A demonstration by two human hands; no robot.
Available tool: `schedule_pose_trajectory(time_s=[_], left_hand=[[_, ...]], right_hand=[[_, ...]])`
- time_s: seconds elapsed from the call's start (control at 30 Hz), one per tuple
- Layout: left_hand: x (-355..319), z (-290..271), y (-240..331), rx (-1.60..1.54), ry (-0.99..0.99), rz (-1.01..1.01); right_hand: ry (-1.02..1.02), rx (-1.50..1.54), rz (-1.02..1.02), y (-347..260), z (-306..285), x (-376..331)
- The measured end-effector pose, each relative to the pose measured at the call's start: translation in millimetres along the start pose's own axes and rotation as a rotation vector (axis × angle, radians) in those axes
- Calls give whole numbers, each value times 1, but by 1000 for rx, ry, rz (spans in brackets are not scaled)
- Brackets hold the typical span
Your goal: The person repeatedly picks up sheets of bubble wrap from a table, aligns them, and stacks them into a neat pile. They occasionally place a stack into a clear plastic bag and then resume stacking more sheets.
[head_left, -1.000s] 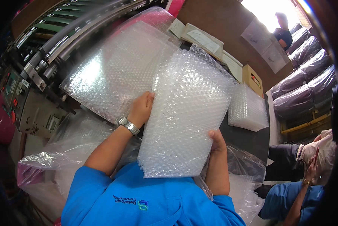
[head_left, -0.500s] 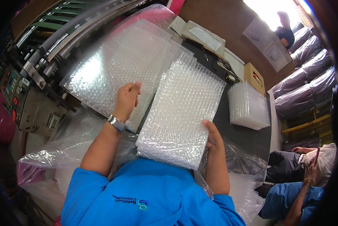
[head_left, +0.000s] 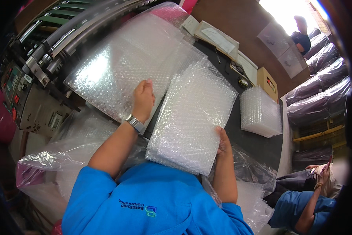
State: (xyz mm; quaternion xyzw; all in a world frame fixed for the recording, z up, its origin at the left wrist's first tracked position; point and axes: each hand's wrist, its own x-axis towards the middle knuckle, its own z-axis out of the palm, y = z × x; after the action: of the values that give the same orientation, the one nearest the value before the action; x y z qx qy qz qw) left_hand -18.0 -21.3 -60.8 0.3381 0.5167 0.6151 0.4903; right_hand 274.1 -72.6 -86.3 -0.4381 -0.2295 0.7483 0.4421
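A stack of clear bubble wrap sheets (head_left: 191, 113) lies tilted in front of me, its near end against my blue shirt. My right hand (head_left: 223, 143) grips its right edge, the thumb on top and the other fingers mostly hidden at the side. Just left of the stack, my left hand (head_left: 143, 100) is raised with the palm turned toward it. Its fingers look straight and hold nothing. A metal-banded watch (head_left: 135, 123) circles that wrist. Beyond the hand, larger bubble wrap sheets (head_left: 117, 70) spread over the table.
At right, a smaller bubble wrap stack (head_left: 260, 111) stands on the dark tabletop (head_left: 258, 147), near a cardboard box (head_left: 268, 83) and a tape measure (head_left: 243, 82). Machine rollers (head_left: 54, 47) and a control panel (head_left: 17, 88) are at left. A seated person (head_left: 301, 203) is at lower right.
My left hand has moved right, closer to the stack's left side, and its fingers have straightened from a loose curl. My right hand keeps its hold on the right edge.
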Motion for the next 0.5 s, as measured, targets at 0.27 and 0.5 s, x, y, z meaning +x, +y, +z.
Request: schedule_pose_trajectory(time_s=[0.27,0.5], left_hand=[[0,-25,-7,100,-192,-76],[-3,-28,-19,520,-361,-84]], right_hand=[[25,58,-13,1,3,1],[43,125,12,2,-5,-2]])
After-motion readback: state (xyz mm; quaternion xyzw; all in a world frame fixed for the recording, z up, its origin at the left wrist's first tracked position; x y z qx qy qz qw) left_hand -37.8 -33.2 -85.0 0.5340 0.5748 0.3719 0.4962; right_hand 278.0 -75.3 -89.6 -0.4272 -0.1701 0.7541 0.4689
